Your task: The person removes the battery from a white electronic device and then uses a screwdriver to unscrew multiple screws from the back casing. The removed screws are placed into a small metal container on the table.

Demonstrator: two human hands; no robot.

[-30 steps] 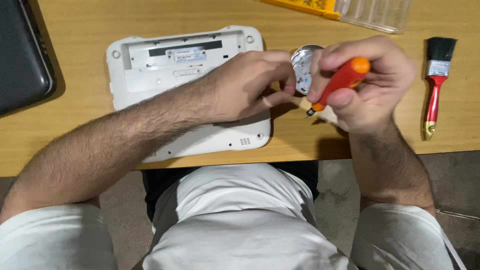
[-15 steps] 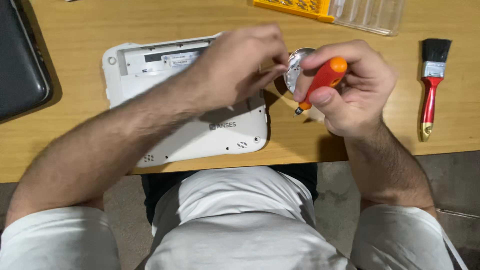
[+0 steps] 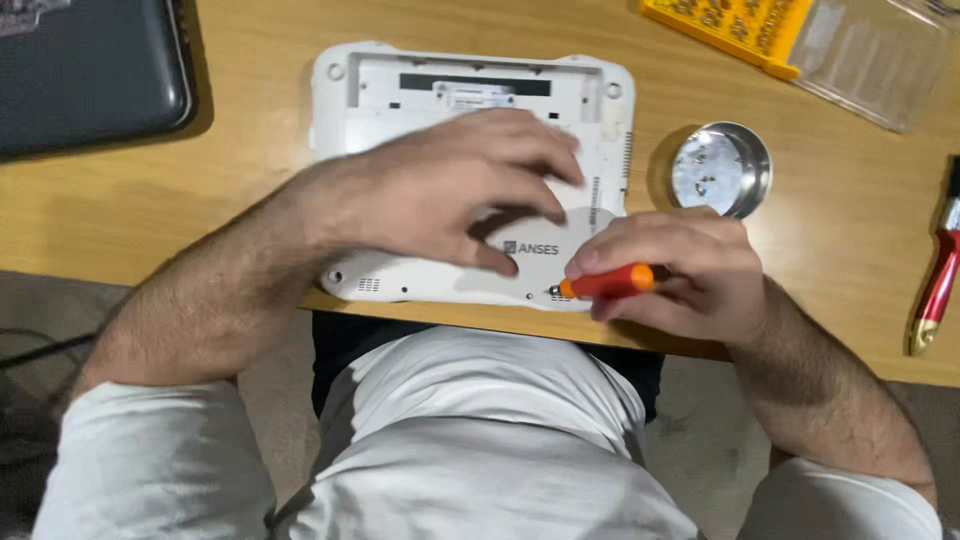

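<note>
His left hand (image 3: 455,190) lies spread flat on the white upturned laptop (image 3: 470,120), near its grey rectangular label (image 3: 480,98); his right hand (image 3: 680,270) grips an orange screwdriver (image 3: 607,283).

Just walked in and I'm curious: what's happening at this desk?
A person sits at a wooden table with a white device lying bottom-up. The left hand rests flat on its casing, while the right hand holds an orange-handled screwdriver with its tip at a screw near the front edge. A small round metal dish sits just beside the device, with a red-handled brush and a yellow bit case farther off.
</note>
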